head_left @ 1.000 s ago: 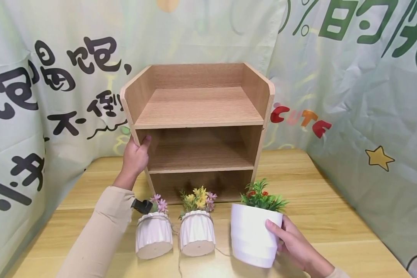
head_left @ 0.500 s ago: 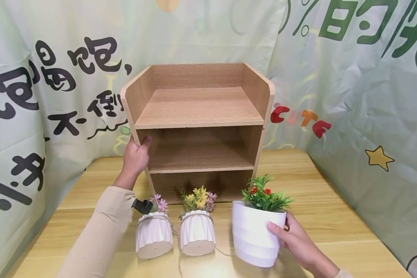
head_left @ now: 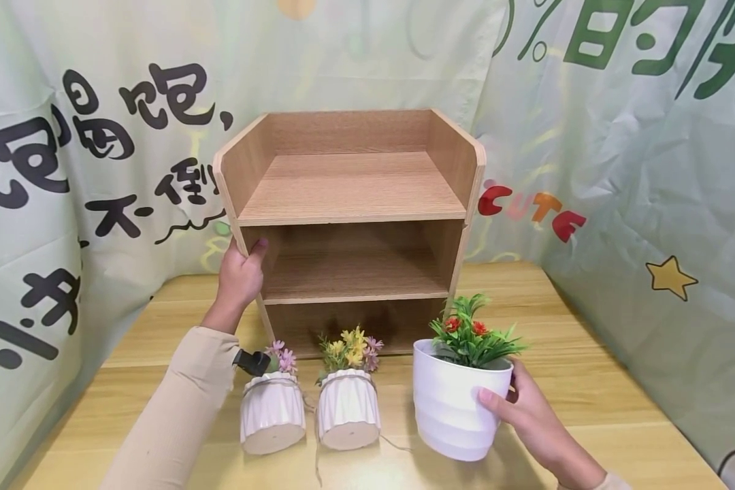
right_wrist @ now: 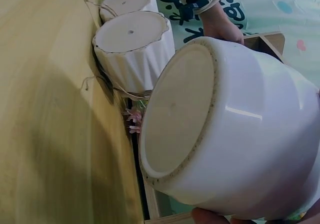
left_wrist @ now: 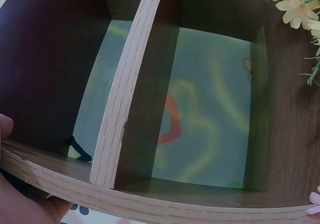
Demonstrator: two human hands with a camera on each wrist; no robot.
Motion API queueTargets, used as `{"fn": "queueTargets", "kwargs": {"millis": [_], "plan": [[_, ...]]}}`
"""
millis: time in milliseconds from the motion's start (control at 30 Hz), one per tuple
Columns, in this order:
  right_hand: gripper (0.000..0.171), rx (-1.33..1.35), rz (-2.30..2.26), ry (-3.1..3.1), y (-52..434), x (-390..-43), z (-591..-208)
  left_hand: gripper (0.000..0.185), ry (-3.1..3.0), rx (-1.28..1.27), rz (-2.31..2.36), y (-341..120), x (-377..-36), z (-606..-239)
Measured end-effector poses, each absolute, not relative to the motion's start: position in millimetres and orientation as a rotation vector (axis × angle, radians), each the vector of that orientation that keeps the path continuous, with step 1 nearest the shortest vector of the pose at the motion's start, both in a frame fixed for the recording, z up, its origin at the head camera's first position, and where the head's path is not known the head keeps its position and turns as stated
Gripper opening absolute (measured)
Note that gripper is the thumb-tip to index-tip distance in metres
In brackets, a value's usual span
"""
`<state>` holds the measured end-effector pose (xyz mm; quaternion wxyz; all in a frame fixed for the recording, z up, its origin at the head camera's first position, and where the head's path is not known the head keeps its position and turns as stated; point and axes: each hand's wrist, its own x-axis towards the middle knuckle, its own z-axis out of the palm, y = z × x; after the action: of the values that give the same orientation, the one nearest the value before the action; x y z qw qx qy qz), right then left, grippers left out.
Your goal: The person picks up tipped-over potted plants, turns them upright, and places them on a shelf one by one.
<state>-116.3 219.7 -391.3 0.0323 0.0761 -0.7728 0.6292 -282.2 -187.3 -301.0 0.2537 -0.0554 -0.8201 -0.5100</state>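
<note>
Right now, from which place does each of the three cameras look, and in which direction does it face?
Head: from above, forward and down at the wooden shelf and table; both hands and the beige sleeve show.
Left wrist: beside the shelf's edge, looking through its open compartments; only a part of the left hand shows.
Right wrist: low, looking at the base of the large white pot; a fingertip shows.
Shared: head and right wrist both show the large pot and the two ribbed pots.

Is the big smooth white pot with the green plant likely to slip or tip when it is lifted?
The smooth white pot looks glossy, so probably slippery. The right hand grips one side only; it may tilt. One-handed lifting suggests it is light.
</note>
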Motion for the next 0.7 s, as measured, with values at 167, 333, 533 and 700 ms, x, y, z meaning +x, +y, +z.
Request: {"fn": "queueTargets", "kwargs": {"millis": [167,333,533,700], "plan": [[0.064,0.282,1.872,-2.366,220.6,-117.1,-387.9,0.045,-2.245,-0.132,-1.382,-187.4,-281.6,-300.6],[0.065,0.318,1.812,-2.358,221.2,-118.1,-385.3,0.046,-2.250,-0.131,-1.381,-187.4,-282.1,-301.5],[0.068,0.342,1.745,-2.352,222.0,-118.3,-380.3,0.046,-2.227,-0.148,-1.400,-187.9,-282.6,-302.2],[0.066,0.390,1.745,-2.317,222.3,-118.5,-375.1,0.045,-2.219,-0.152,-1.398,-187.6,-282.2,-302.3]]}}
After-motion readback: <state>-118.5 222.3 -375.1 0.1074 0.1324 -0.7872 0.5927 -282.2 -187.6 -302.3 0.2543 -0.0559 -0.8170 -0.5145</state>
